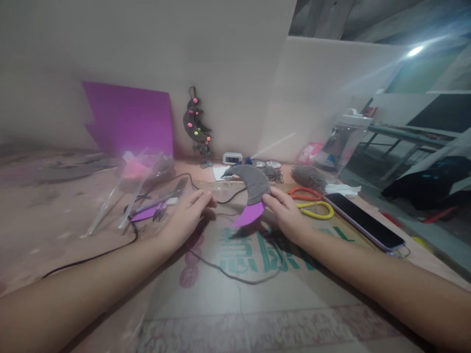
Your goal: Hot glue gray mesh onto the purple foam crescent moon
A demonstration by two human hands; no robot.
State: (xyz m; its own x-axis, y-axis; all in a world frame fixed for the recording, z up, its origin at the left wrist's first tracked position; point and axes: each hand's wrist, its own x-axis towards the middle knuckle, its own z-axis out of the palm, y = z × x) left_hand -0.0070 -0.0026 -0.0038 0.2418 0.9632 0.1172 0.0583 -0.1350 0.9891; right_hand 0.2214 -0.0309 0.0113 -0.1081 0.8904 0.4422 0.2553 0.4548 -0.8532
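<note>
A purple foam crescent (251, 192), mostly wrapped in grey yarn, stands tilted on the cardboard-covered table (206, 294). My right hand (287, 215) holds it near its bare purple tip, thumb and fingers pressed against it. My left hand (189, 213) lies to the left of the crescent with fingers stretched out flat on the table, holding nothing. A grey yarn strand (235, 277) trails from the crescent across the cardboard between my arms.
Scissors with orange and yellow handles (312, 202) and a phone (364, 220) lie right of my right hand. A yarn bundle (308, 176), purple foam sheet (128, 117), finished decorated crescent (196, 125), black cable (110, 250), small snips (160, 210) and a plastic bag (143, 169) surround the work area.
</note>
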